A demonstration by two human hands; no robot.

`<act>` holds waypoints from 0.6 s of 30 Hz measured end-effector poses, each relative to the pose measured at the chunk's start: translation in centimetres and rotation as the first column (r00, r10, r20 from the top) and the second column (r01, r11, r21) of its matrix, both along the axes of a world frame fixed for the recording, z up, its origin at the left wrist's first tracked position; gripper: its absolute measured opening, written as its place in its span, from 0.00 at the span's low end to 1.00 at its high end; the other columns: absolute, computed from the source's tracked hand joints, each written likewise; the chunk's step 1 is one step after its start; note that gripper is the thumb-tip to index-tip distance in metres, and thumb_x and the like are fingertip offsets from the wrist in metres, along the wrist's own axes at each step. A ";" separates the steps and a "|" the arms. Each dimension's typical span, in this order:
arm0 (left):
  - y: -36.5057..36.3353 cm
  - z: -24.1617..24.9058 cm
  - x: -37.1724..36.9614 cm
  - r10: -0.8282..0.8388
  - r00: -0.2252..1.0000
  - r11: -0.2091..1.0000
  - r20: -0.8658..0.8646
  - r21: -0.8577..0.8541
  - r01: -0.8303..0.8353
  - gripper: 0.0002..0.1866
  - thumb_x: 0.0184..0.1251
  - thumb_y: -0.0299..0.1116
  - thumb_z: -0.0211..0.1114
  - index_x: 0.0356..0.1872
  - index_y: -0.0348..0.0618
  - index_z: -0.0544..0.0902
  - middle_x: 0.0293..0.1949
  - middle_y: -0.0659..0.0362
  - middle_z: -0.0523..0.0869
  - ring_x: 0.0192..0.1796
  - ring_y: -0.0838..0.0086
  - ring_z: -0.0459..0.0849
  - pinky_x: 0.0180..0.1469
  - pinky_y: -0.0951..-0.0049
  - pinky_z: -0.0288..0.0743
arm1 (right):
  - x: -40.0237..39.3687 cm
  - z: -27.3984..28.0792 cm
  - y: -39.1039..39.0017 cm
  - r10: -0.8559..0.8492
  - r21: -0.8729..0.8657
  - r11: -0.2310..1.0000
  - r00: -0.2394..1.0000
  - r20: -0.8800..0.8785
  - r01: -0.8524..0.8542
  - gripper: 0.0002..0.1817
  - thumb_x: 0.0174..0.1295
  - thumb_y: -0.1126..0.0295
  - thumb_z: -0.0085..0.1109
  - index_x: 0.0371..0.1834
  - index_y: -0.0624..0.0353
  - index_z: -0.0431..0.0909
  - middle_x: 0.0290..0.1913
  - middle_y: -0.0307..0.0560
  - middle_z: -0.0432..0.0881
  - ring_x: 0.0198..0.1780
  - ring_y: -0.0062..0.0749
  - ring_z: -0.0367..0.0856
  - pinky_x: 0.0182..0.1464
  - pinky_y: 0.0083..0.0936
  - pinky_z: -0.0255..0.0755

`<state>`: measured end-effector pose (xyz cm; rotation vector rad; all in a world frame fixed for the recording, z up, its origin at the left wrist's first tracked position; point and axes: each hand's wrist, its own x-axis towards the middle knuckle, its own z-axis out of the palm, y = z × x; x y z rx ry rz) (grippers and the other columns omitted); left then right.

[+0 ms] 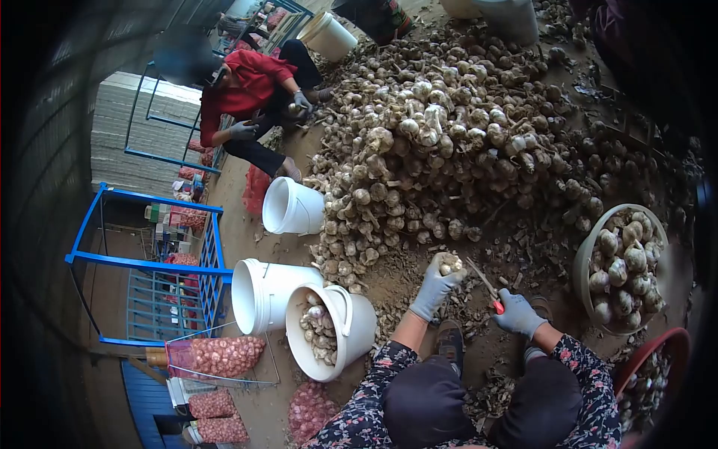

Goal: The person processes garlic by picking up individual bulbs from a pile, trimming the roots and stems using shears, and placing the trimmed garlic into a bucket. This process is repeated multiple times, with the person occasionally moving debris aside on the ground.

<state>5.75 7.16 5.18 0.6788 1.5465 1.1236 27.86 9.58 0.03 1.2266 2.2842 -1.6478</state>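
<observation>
My left hand, in a grey glove, is closed around a garlic bulb low in front of my knees. In my gloved right hand is a knife; its red handle end shows by my fingers, and the thin blade slants up toward the bulb. Just beyond both hands rises a large heap of garlic with dry stalks. Loose skins and trimmings cover the ground beneath my hands and between my shoes.
A white bucket part-filled with garlic stands left; two more white buckets are beside it. At right are a garlic-filled tub and a red basin. A person in red sits across; blue metal frames and mesh sacks stand left.
</observation>
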 end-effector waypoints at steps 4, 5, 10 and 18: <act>0.5 1.5 -0.1 -0.117 0.980 0.992 -0.159 0.019 0.121 0.22 0.53 0.26 0.72 0.49 0.38 0.73 0.39 0.65 0.78 0.40 0.84 0.76 0.43 0.81 0.74 | 0.6 1.2 0.7 0.015 0.173 0.985 1.000 -0.007 -0.013 0.20 0.55 0.60 0.57 0.43 0.62 0.67 0.43 0.64 0.79 0.49 0.56 0.78 0.50 0.43 0.72; 0.3 1.0 0.1 -0.120 0.982 0.993 -0.146 0.007 0.122 0.22 0.53 0.26 0.72 0.49 0.38 0.73 0.39 0.65 0.78 0.40 0.84 0.76 0.43 0.81 0.74 | 0.8 1.3 0.7 0.014 0.160 0.987 1.000 0.004 -0.014 0.20 0.55 0.60 0.57 0.43 0.62 0.67 0.43 0.64 0.79 0.49 0.56 0.78 0.50 0.43 0.72; -0.9 0.3 0.0 -0.087 0.994 0.996 -0.068 0.029 0.089 0.25 0.54 0.21 0.69 0.54 0.36 0.72 0.42 0.63 0.79 0.39 0.84 0.77 0.41 0.84 0.74 | 0.8 2.9 1.2 0.090 0.273 0.955 0.991 0.099 -0.114 0.18 0.53 0.63 0.58 0.43 0.60 0.67 0.41 0.60 0.79 0.46 0.53 0.80 0.46 0.44 0.73; -0.8 0.0 -0.6 0.033 0.994 0.998 -0.106 0.048 -0.028 0.22 0.52 0.20 0.70 0.49 0.39 0.74 0.39 0.64 0.80 0.38 0.82 0.79 0.41 0.81 0.76 | 0.8 0.0 0.1 -0.010 0.413 0.910 0.999 -0.052 0.031 0.25 0.51 0.65 0.59 0.53 0.62 0.67 0.41 0.58 0.79 0.45 0.51 0.79 0.45 0.41 0.73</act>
